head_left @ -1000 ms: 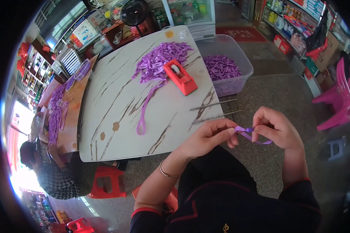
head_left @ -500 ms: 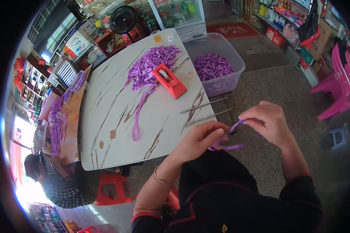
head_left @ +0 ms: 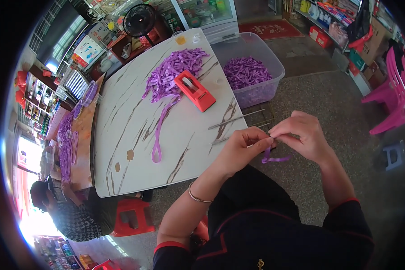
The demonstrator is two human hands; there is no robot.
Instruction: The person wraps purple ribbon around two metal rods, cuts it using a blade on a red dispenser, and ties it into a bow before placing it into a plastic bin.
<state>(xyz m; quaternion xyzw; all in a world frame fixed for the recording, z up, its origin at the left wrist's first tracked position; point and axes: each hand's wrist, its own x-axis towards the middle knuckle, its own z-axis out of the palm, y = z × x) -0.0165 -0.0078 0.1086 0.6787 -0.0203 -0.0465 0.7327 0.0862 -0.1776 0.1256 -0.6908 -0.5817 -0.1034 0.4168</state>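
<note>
Just off the table's right edge, my left hand (head_left: 245,147) is closed in a pinch on a purple ribbon (head_left: 274,159). Below the fingers hangs the ribbon's loose, folded end. My right hand (head_left: 303,135) pinches at the same spot, thumb and forefinger together against the left fingertips; the bit of ribbon between them is mostly hidden. Close by, two thin metal rods (head_left: 236,119) stick out over the table edge. Left of my hands, a looped purple ribbon (head_left: 158,139) lies on the marble-patterned table (head_left: 135,112).
A red tape dispenser (head_left: 195,91) rests against a heap of purple ribbon pieces (head_left: 177,67). Beyond the table edge stands a clear plastic bin (head_left: 256,92) holding more pieces. At left, another person (head_left: 69,211) sits by a wooden table with purple ribbons. Pink chairs (head_left: 393,94) stand at right.
My hands have come together; the left moved right and slightly up, and the right fingertips now meet it. The twisted stretch of ribbon between them has shortened, and its end hangs lower.
</note>
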